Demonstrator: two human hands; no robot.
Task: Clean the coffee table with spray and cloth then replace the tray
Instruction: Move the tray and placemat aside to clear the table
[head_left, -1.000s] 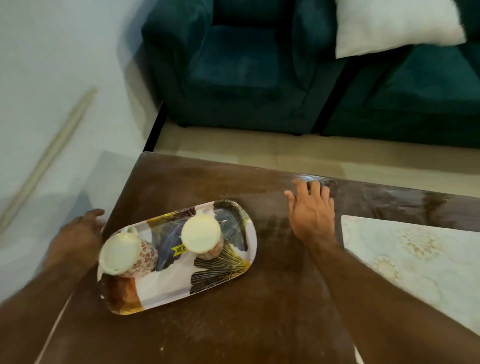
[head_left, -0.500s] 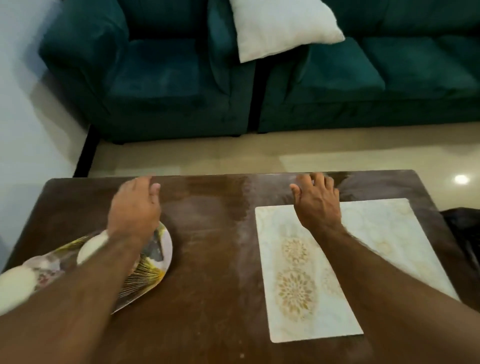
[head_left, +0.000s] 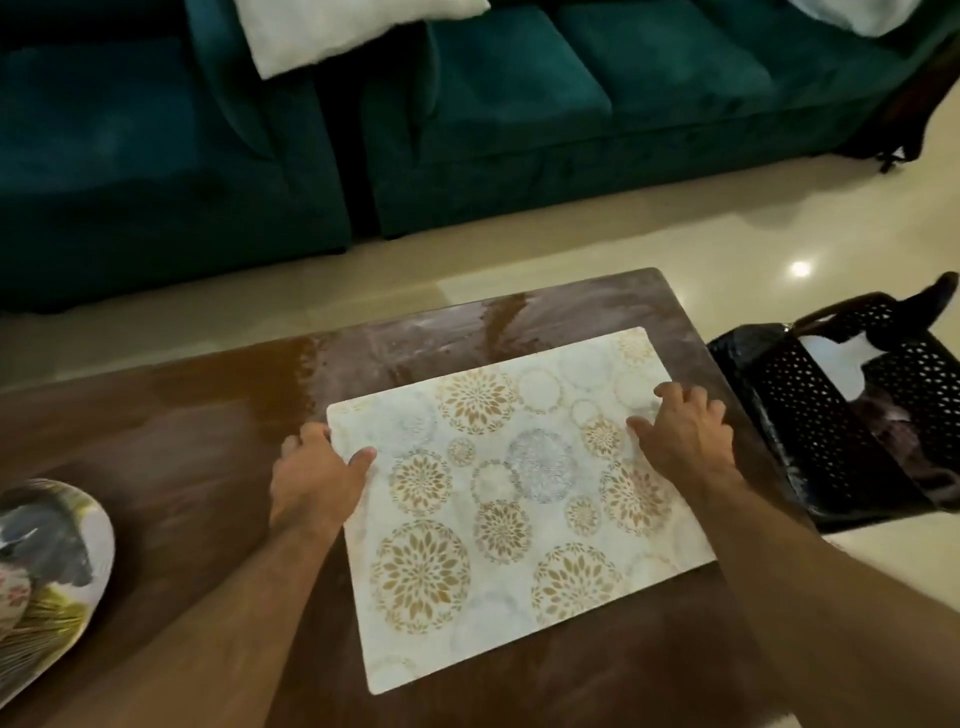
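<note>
- Left hand (head_left: 317, 475) is seen at the left edge of the patterned placemat (head_left: 519, 499); the thumb lies on top of the mat, the fingers are curled over its edge, so the edge is pinched.
- Right hand (head_left: 680, 441) is laid on the mat near its right edge, fingers spread and slightly bent, pressed onto the surface; a grip under the edge cannot be told.
- The placemat is white with gold and grey floral circles, lies flat on the right half of the brown tabletop (head_left: 182, 441), and is turned a little against the tabletop edges.
- A wet or smeared patch is seen on the tabletop along its far edge, just behind the mat.
- The tray (head_left: 78, 582), oval with a leaf print, sits at the left edge of the tabletop and is cut off by the frame; it is well apart from the mat and from both hands.
- Part of a cup with a red pattern is seen on the tray at the frame edge; it is blurred.
- A black perforated basket (head_left: 841, 415) stands on the floor just beside the right edge of the tabletop, with dark and white items inside.
- A teal sofa (head_left: 519, 114) with a white cushion (head_left: 332, 31) is seen beyond the far edge.
</note>
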